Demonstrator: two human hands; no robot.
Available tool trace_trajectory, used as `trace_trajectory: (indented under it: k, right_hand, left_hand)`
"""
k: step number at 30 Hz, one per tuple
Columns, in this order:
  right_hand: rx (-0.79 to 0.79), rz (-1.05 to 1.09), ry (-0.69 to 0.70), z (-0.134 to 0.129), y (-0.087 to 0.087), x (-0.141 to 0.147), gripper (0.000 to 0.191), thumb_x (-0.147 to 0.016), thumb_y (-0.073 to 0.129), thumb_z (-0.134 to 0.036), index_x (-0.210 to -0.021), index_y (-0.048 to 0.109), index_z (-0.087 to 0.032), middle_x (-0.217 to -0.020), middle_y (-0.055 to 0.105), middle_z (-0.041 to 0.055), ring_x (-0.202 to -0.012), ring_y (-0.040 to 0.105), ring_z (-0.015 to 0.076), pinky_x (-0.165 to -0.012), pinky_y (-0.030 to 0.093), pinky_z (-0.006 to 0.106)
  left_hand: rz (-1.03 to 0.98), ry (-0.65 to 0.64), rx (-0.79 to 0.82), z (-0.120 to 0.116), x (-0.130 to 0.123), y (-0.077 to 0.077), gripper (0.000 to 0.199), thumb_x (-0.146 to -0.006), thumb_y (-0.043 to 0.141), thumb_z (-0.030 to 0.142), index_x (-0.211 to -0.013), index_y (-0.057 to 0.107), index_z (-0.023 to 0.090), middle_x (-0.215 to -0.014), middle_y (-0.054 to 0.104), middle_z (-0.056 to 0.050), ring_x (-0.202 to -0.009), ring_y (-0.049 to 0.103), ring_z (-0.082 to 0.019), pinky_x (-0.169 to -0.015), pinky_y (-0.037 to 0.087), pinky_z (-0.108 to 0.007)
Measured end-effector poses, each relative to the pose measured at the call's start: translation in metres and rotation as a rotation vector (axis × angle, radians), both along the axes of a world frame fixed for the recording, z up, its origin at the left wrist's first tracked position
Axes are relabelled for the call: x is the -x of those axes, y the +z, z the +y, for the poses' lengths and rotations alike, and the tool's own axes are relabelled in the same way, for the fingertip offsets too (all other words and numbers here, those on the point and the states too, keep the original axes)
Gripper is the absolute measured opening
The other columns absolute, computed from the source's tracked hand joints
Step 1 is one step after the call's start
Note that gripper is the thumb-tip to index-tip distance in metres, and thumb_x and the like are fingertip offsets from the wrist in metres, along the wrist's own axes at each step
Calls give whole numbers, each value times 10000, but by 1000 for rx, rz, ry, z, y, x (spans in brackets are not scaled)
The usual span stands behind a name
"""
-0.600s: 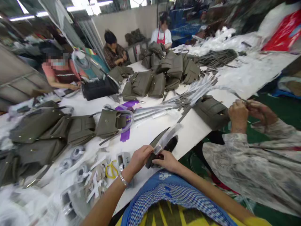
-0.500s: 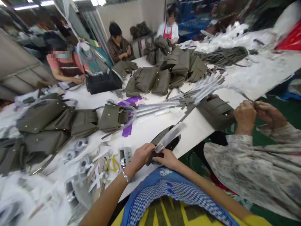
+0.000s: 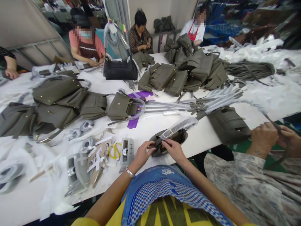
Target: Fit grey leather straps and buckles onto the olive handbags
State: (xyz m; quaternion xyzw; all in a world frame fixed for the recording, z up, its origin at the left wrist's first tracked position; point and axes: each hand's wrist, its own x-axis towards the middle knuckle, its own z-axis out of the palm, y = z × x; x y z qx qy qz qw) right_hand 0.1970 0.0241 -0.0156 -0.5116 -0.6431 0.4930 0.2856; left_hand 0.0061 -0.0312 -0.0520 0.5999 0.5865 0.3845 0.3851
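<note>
Several olive-grey leather bags with gold studs lie heaped at the left of the white worktop; their mouths are mostly hidden, so I cannot tell what is in them. Beside them are grey coils in clear wrap, a pair of yellow-handled scissors among paper scraps, and a grey tape dispenser. Behind, a small olive-grey bag stands near purple sheeting, its handle wrapped in clear plastic.

Next come the hands, both at the near side of an open olive-grey bag with a dark interior. The left hand is narrow, pinching a dark strip at the bag's mouth. The right hand is bent in close at the other end of that strip — exactly what its fingertips grip is hidden. Above them a plastic-sleeved strap slants over the opening.

What has just changed is small: the strap's pale rectangular buckle shows its frame more fully — so it seems easier to see, while the fingers' work stays low at the mouth.

At the right, a co-worker's hands hold a strap beside another olive-grey bag.
</note>
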Motion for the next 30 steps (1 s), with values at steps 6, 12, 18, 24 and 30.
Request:
trace_trajectory:
  k: [6, 12, 18, 24, 30]
  right_hand:
    - [10, -122, 37, -16, -17, 8, 432, -762, 669, -437, -1084, 626, -152, -968, 690, 92, -877, 652, 247, -804, 522, 373]
    - [-22, -115, 20, -12, -43, 11, 500, -691, 703, -385, -1119, 591, -150, -1062, 659, 122, -964, 636, 271, -862, 524, 435]
    - [183, 59, 176, 5, 13, 0, 444, -738, 706, -418, -1098, 638, -166, -1028, 704, 86, -972, 651, 260, -922, 501, 437]
    - [314, 247, 206, 0, 80, -5, 436, -762, 724, -376, -1140, 625, -182, -1111, 691, 63, -1026, 632, 235, -928, 490, 368]
    - [340, 385, 144, -17, 74, -1, 321, -769, 717, -386, -1012, 672, -180, -977, 707, 26, -962, 636, 211, -879, 500, 335]
  left_hand:
    - [-73, 17, 31, 6, -1, -25, 151, -791, 667, 199, -941, 674, 186, -939, 682, -48, -867, 633, -170, -791, 526, -298]
    - [-117, -4, 19, 11, -3, -27, 43, -777, 667, 167, -813, 690, 168, -830, 684, -29, -791, 620, -156, -742, 493, -269]
    - [-128, -8, -34, 12, -6, 25, 93, -812, 663, 224, -885, 702, 182, -857, 686, -34, -809, 612, -157, -740, 466, -263]
    - [-104, -78, -89, 17, -10, 102, 110, -841, 642, 283, -889, 709, 210, -891, 683, -31, -829, 613, -160, -734, 463, -263]
    - [29, -194, -17, 20, -6, 106, 115, -853, 602, 286, -891, 695, 230, -877, 662, -16, -717, 588, -148, -651, 462, -262]
